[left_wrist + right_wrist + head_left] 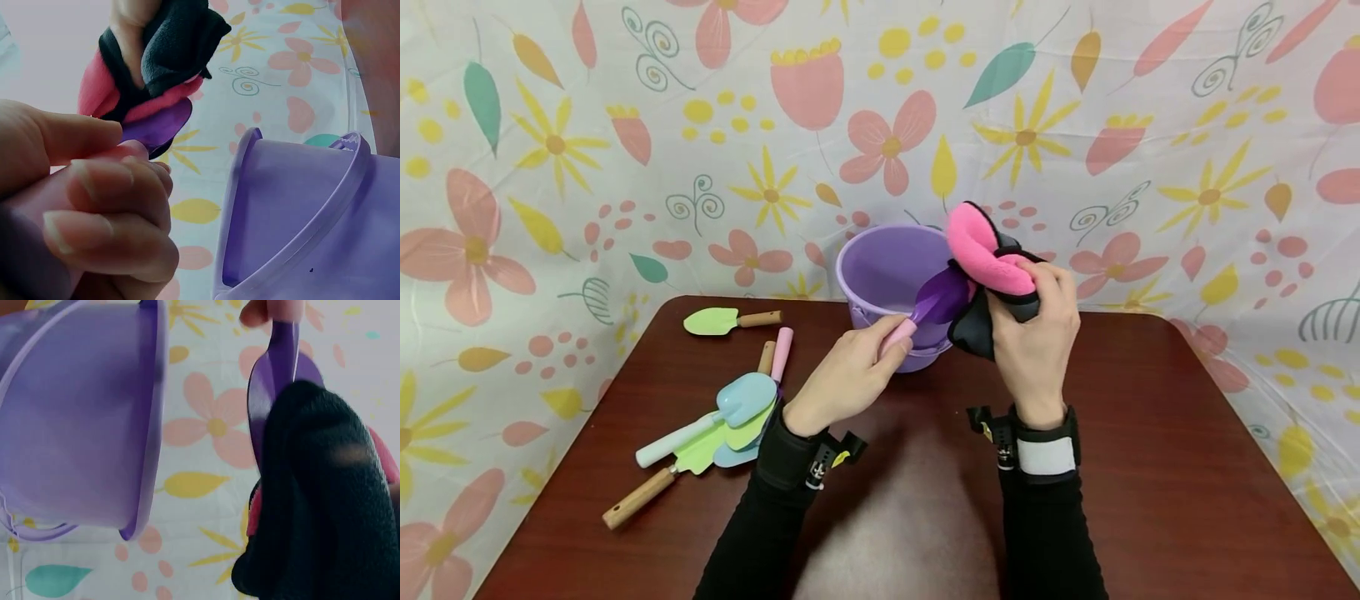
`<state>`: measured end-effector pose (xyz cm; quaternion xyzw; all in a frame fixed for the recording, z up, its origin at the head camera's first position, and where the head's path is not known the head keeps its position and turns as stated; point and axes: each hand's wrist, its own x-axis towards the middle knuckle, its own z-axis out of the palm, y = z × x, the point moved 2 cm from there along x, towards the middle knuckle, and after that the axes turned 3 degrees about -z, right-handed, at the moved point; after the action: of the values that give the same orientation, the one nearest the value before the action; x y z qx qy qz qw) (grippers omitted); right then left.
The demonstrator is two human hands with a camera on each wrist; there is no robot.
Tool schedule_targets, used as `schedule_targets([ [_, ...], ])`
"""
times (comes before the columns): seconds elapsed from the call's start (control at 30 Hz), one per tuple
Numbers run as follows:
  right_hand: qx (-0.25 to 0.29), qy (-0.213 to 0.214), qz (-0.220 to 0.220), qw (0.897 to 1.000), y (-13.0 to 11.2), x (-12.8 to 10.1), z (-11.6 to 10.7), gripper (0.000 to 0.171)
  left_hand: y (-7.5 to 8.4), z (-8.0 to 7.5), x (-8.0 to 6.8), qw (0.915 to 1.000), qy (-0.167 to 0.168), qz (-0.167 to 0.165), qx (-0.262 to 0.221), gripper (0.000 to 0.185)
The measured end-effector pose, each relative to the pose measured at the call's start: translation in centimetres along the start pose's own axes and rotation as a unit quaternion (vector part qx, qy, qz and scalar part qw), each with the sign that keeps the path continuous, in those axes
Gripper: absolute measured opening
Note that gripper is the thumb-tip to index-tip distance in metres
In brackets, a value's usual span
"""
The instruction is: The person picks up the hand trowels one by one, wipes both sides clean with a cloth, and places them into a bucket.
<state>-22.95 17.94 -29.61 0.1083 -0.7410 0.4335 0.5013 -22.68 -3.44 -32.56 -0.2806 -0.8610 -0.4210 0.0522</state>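
My left hand [853, 371] grips the pink handle [898, 335] of a small garden trowel whose purple blade [942, 297] points up to the right. A folded cloth [981, 246], pink on one face and dark grey on the other, is held in my right hand [1037, 333]. The cloth covers the tip of the blade, as the right wrist view also shows with its dark side [319, 487] against the purple metal [265, 394]. Just behind both hands stands a light purple bucket [868, 275], upright on the table.
On the left of the brown table [910, 517] lies a pile of toy-coloured garden tools, among them a light blue trowel [747, 398] and a green fork-like tool [700, 450]. A green trowel [711, 321] lies apart behind them. A flowered cloth backdrop [887, 108] hangs behind the table.
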Motion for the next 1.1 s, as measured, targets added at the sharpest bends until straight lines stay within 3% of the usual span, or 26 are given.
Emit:
schedule_targets([
  [0.27, -0.016, 0.068, 0.042, 0.997, -2.5, 0.9, -1.8, 0.026, 0.0, -0.3, 0.0, 0.9993, 0.000, 0.022, -0.032, 0.032],
  [0.47, -0.014, 0.080, 0.056, 0.995, -1.9, 1.1, -2.3, 0.026, 0.1, -0.7, -0.1, 0.9970, -0.003, 0.026, -0.073, 0.030],
  [0.63, 0.018, 0.041, 0.089, 0.995, -1.3, 0.9, -2.2, 0.029, 0.3, -0.8, -0.3, 0.9895, -0.024, 0.015, -0.142, 0.035],
  [0.83, 0.066, -0.023, 0.102, 0.992, -1.3, 0.9, -1.7, 0.027, 0.7, -0.5, -0.1, 0.9808, -0.037, 0.040, -0.187, 0.029],
  [1.1, 0.172, -0.109, 0.099, 0.974, -2.2, 0.4, -0.4, 0.029, 0.9, -0.3, -0.1, 0.9761, -0.038, 0.051, -0.208, 0.024],
])
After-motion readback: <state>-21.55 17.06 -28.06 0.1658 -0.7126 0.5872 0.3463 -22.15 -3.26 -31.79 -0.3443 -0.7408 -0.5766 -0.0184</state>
